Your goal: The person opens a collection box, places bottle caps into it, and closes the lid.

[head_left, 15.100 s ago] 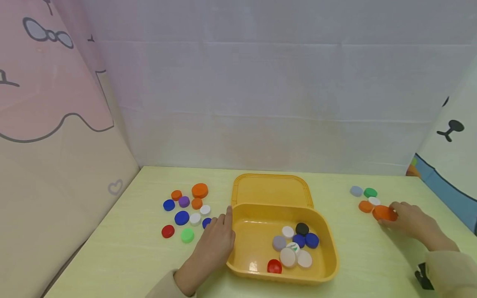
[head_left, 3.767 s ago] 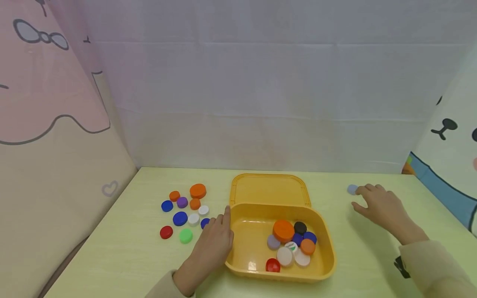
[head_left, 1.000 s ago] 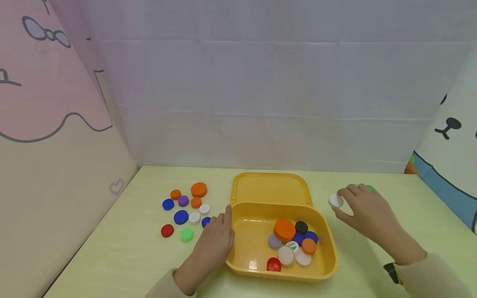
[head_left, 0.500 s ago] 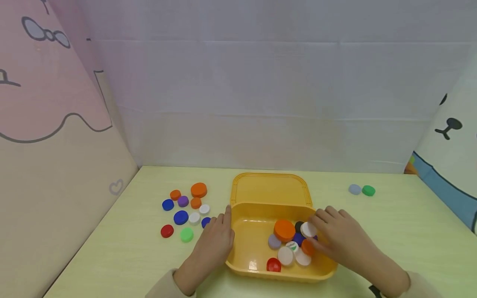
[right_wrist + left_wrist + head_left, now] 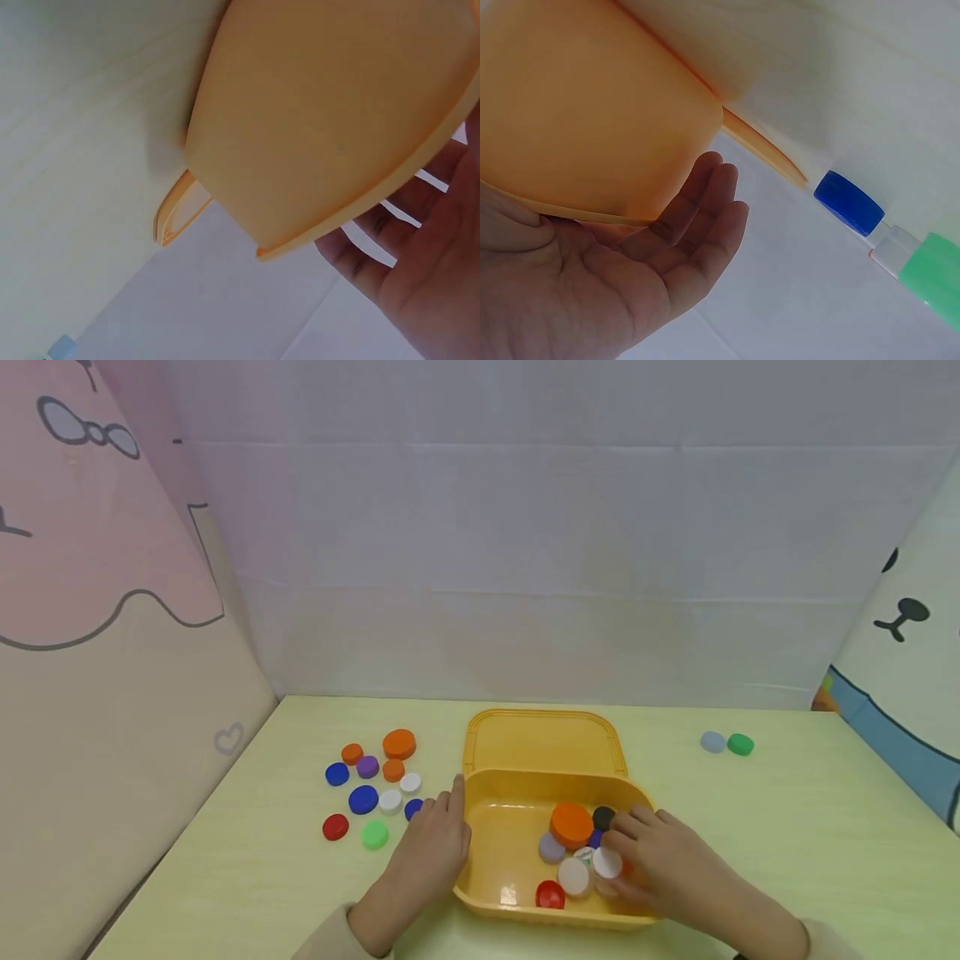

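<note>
The left hand [image 5: 429,852] touches the left rim of a glossy yellow plastic box [image 5: 498,847] with rounded corners, its fingers loosely extended. Inside, right of a thick, bright orange plastic cap [image 5: 572,825], a smaller round white plastic cap [image 5: 607,863] shows its pale top; the right hand [image 5: 671,868] pinches it.

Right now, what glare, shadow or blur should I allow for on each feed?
Head: a small glare patch inside the yellow box, and the right hand looks slightly smeared; left wrist: dim, the palm of the left hand in shade; right wrist: also dim, soft shadow on the table beside the box.
</note>
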Demonstrator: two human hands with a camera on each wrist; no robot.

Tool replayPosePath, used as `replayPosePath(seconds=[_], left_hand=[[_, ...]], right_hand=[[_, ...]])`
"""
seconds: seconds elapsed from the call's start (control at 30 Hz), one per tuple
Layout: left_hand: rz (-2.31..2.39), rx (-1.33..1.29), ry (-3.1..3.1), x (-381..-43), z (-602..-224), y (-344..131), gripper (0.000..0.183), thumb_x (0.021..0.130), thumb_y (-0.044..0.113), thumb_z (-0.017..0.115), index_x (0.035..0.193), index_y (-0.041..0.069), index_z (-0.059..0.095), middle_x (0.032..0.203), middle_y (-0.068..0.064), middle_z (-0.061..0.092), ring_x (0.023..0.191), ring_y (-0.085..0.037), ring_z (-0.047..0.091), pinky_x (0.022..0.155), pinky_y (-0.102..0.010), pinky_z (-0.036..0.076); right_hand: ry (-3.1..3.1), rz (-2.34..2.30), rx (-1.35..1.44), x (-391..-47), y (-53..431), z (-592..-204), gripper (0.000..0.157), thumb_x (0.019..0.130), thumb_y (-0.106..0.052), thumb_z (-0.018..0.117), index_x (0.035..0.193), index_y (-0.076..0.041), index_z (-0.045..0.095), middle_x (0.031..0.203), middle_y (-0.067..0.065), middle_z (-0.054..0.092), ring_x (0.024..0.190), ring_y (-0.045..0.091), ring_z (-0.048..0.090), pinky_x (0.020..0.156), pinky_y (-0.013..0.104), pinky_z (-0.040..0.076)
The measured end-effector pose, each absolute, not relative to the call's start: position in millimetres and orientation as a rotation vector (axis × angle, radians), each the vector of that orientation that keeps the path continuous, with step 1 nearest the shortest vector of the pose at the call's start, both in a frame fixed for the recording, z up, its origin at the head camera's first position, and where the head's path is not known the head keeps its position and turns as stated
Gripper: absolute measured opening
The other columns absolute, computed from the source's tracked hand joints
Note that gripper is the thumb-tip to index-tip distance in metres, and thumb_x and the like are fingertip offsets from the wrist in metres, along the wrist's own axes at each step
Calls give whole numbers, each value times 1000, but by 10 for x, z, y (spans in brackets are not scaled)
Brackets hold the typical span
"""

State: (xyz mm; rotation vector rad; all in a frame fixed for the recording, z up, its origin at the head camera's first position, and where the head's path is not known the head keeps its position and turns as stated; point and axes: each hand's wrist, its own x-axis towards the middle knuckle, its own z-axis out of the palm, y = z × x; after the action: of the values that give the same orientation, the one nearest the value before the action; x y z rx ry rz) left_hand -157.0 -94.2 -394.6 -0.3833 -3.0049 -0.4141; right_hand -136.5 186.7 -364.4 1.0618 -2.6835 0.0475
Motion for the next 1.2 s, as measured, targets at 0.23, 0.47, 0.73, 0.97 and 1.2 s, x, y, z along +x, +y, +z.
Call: replayPosePath(seconds=[0.23,0.47,0.73,0.97,1.2], left_hand=[[-418,-383,-2998,-1570,-3950,-944,52,91,17,43,138,-1,32,101,-12,56,82,-21,48,75,-34,46],[-425,-377,-3016,-1565,-3953,-948,53,92,18,42,139,-1,31,104,-12,56,85,-21,49,78,-35,46],[-423,-390,-3001,-1563,-3961,-955,52,92,18,43,139,-1,31,102,-12,56,83,-21,49,76,-34,46],[-421,-393,-2999,-1561,-3963,-957,53,92,18,43,139,-1,31,102,-11,56,83,-20,49,76,-34,46],[-411,-396,-2994,-1559,-3965,-958,52,92,18,43,139,-1,31,101,-11,55,82,-20,48,75,-33,46]], right_hand=[[-2702,38,1142,-1377,1871,-3696,26,73,-42,70,89,-23,63,87,-11,54,76,8,40,64,23,38],[-2757,23,1166,-1392,1847,-3698,27,70,-39,73,87,-21,62,87,-10,52,75,9,37,63,22,36],[-2881,24,1158,-1406,1828,-3680,32,67,-43,75,86,-21,60,88,-9,50,76,10,36,62,23,32],[-2861,5,1156,-1408,1833,-3678,30,69,-42,74,86,-21,61,88,-9,52,75,10,37,62,22,33],[-2769,27,1135,-1416,1840,-3665,15,76,-32,69,86,-22,64,87,-10,56,75,8,41,63,23,40]])
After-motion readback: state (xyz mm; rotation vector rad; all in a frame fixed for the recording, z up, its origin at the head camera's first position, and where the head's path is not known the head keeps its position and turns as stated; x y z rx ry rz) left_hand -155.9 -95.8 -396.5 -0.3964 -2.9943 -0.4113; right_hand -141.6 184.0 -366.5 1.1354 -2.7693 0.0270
